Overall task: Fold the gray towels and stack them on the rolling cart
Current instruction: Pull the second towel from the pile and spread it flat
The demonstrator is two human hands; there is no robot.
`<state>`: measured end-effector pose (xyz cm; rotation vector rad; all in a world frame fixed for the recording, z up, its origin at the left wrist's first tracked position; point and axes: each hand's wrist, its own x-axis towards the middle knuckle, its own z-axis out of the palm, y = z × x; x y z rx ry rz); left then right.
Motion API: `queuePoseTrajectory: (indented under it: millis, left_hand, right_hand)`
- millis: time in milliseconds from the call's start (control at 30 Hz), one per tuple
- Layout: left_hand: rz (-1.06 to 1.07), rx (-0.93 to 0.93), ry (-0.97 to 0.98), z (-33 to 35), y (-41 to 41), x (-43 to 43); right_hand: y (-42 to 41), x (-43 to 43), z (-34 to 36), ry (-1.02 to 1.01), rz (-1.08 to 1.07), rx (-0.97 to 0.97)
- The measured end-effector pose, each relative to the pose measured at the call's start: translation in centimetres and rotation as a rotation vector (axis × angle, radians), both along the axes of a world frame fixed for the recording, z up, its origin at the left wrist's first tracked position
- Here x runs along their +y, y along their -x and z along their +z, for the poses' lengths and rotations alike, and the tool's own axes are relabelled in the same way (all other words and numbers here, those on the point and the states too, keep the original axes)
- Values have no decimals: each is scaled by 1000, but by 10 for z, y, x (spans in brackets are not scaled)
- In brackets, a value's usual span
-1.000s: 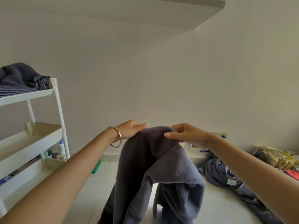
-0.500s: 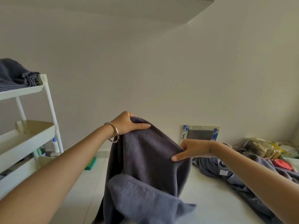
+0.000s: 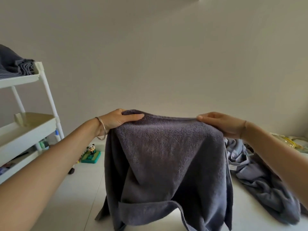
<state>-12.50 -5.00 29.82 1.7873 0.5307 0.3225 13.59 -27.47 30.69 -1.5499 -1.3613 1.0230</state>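
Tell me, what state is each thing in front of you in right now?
held towel: hanging spread between both hands, lower edge rumpled
left hand: grips the towel's top left corner
right hand: grips the towel's top right corner
folded towels: stacked on the cart's top shelf
rolling cart: standing upright at left
crumpled pile: unfolded, lying loose at right

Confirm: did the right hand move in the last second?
Yes: the right hand slid right along the towel, farther from the cart.
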Motion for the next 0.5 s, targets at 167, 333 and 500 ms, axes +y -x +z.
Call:
queuePoseTrajectory:
  millis: [167, 333, 500]
  left_hand:
    - [166, 357, -213, -74, -25, 22]
    - [133, 578, -335, -175, -49, 31]
    - [214, 598, -233, -241, -71, 31]
  right_hand:
    - [-12, 33, -65, 220, -144, -315]
    - [-25, 64, -192, 263, -299, -344]
    - [-30, 67, -263, 285, -410, -182]
